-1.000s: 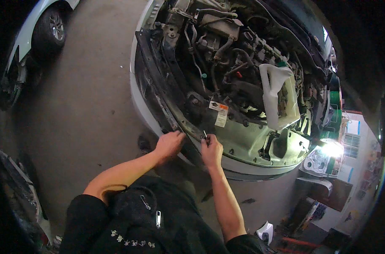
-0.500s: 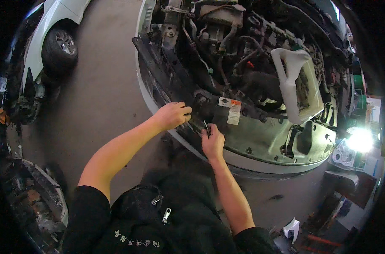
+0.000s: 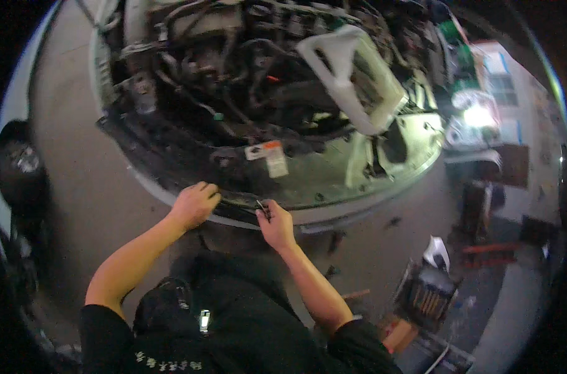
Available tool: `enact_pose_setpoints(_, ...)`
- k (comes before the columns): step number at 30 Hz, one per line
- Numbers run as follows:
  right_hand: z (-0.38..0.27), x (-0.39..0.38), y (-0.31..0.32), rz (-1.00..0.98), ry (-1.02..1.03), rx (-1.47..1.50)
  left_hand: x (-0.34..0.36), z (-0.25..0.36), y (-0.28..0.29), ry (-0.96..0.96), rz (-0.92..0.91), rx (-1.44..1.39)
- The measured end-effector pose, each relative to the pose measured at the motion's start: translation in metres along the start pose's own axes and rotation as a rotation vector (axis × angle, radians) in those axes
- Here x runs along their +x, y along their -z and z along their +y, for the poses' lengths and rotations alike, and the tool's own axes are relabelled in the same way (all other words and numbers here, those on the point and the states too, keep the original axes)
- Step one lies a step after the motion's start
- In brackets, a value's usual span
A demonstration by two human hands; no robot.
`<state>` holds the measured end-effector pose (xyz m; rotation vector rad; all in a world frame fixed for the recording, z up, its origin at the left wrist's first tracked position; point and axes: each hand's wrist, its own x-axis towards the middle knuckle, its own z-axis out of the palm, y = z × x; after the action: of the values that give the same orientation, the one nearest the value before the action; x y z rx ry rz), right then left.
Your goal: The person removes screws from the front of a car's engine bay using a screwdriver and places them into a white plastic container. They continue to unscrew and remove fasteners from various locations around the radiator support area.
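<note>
My right hand (image 3: 276, 225) pinches a thin metal-tipped tool (image 3: 260, 205) at the front rim of a car's engine bay. Its slim tip shows above my thumb and finger; the rest is hidden in the hand. To the left, my left hand (image 3: 195, 206) is closed with curled fingers over the same front edge (image 3: 237, 218). Whatever those fingers hold, if anything, cannot be made out. Beyond both hands runs the dark front panel (image 3: 171, 156), with a white and orange label (image 3: 268, 158) on it.
A pale plastic funnel-like frame (image 3: 349, 78) stands over the engine parts (image 3: 258, 68). At left is another car's wheel (image 3: 22, 159). On the right are a bright lamp (image 3: 478, 116), a red stand (image 3: 489, 252) and a cardboard box (image 3: 399, 333) on the floor.
The view has swung to the right, so the car sits further left in it. Both hands have shifted rightward along the front edge and a little nearer to me. The right hand keeps the tool.
</note>
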<state>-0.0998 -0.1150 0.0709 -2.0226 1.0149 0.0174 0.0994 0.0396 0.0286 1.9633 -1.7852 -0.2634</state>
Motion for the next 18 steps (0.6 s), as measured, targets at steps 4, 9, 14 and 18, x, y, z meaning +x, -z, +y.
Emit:
enact_pose_setpoints(4,0.036,-0.023,0.044,0.294,-0.056,-0.056,0.022,0.015,-0.004,-0.028,-0.063,-0.178)
enact_pose_setpoints(9,0.07,-0.041,0.109,0.513,-0.19,-0.094,0.082,0.066,-0.029,-0.301,-0.03,-0.169)
enact_pose_setpoints(14,0.076,-0.006,0.118,0.412,0.01,-0.123,0.131,0.114,-0.072,-0.278,0.068,-0.013)
enact_pose_setpoints(18,0.072,0.023,0.122,0.146,-0.031,-0.364,0.136,0.115,-0.088,-0.278,0.065,0.009)
